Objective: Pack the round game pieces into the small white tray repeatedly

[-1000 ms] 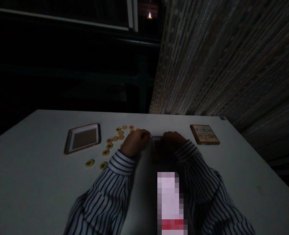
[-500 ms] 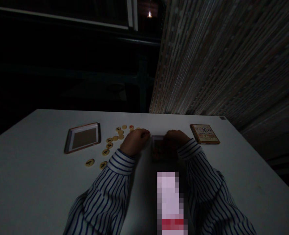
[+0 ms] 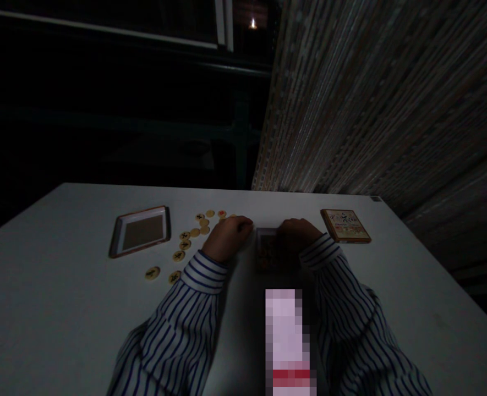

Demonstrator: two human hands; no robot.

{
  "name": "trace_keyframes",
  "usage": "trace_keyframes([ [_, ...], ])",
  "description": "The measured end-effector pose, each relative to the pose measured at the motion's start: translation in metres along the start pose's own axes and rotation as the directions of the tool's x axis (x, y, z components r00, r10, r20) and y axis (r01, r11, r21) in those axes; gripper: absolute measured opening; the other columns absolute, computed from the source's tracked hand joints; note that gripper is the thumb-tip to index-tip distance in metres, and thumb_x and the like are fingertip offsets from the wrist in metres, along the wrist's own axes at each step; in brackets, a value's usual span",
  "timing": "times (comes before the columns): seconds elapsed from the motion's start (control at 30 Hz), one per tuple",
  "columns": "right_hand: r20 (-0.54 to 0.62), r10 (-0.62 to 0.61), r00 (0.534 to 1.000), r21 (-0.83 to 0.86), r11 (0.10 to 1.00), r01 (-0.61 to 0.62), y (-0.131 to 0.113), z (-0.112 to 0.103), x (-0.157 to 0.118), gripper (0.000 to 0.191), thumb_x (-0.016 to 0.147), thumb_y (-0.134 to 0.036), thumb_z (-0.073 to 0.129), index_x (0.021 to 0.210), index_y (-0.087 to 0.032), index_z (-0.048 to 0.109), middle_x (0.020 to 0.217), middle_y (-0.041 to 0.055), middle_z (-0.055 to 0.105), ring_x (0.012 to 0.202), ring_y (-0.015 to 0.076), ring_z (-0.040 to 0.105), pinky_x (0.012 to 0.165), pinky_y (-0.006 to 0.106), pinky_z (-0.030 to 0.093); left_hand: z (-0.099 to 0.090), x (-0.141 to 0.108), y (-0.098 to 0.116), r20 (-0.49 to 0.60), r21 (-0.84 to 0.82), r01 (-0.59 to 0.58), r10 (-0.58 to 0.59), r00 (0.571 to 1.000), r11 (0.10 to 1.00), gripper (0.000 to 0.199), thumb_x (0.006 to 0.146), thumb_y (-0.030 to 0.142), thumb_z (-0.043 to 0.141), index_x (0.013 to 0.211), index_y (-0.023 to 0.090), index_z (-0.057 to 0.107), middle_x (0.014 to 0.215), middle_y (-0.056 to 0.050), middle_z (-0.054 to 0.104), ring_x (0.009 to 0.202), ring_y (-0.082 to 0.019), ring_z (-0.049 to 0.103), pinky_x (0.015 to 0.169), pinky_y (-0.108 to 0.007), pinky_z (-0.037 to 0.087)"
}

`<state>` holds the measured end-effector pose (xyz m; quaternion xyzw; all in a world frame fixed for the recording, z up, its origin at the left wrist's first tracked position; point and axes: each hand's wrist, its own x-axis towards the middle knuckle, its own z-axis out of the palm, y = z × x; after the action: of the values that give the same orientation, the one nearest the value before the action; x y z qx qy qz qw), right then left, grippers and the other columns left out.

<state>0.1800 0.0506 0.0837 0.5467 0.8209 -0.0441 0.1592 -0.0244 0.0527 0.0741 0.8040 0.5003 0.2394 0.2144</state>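
The left hand (image 3: pixel 229 237) is curled, its fingers bent inward above the middle of the bench (image 3: pixel 61 308); whether it grips anything cannot be told. The right hand (image 3: pixel 297 235) is also curled, over the right part of a small open box (image 3: pixel 266 232); shadow hides its fingertips and any hold they have. The box lies between the hands, its inside too dark to make out clearly.

Round pale discs (image 3: pixel 184 244) lie scattered on the bench to the left of the left hand, several marked with dark characters and one at the far side with a red one. The left forearm partly covers a disc on the near side. Farther left lies a shallow tray (image 3: pixel 144 231), with a raised rim and a brownish floor. Well to the right of the right hand rests a flat printed case (image 3: pixel 345 225).

The bench is smooth, whitish and dimly lit, with a small dark label (image 3: pixel 375 199) at its far right corner. Beyond it the room is very dark. A strand curtain (image 3: pixel 329 99) hangs at the far right; a pale frame (image 3: pixel 222 22) and a small bright light (image 3: pixel 252 23) show at the top.
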Motion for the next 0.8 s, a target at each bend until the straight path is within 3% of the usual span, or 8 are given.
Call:
trace_keyframes([
  [0.5, -0.183, 0.082, 0.980, 0.045, 0.996, -0.075, 0.002, -0.022, -0.019, 0.030, 0.082, -0.029, 0.036, 0.100, -0.021, 0.058, 0.097, 0.0072, 0.063, 0.089, 0.0204, 0.056, 0.073, 0.030, 0.039, -0.003, 0.001, 0.000, -0.021, 0.002, 0.007, -0.007, 1.000, 1.000, 0.028, 0.079, 0.032, 0.043, 0.092, 0.019, 0.064, 0.095, -0.005, 0.066, 0.090, -0.018, 0.058, 0.081, -0.028, 0.043],
  [0.8, -0.246, 0.072, 0.967, 0.069, 0.996, -0.057, 0.000, -0.022, -0.022, 0.030, 0.082, -0.028, 0.037, 0.107, -0.020, 0.053, 0.100, 0.0072, 0.062, 0.091, 0.0189, 0.056, 0.074, 0.030, 0.039, -0.006, 0.000, 0.002, -0.034, 0.017, 0.035, -0.034, 0.999, 0.999, 0.028, 0.079, 0.032, 0.045, 0.094, 0.018, 0.063, 0.097, -0.005, 0.065, 0.090, -0.018, 0.058, 0.081, -0.027, 0.043],
])
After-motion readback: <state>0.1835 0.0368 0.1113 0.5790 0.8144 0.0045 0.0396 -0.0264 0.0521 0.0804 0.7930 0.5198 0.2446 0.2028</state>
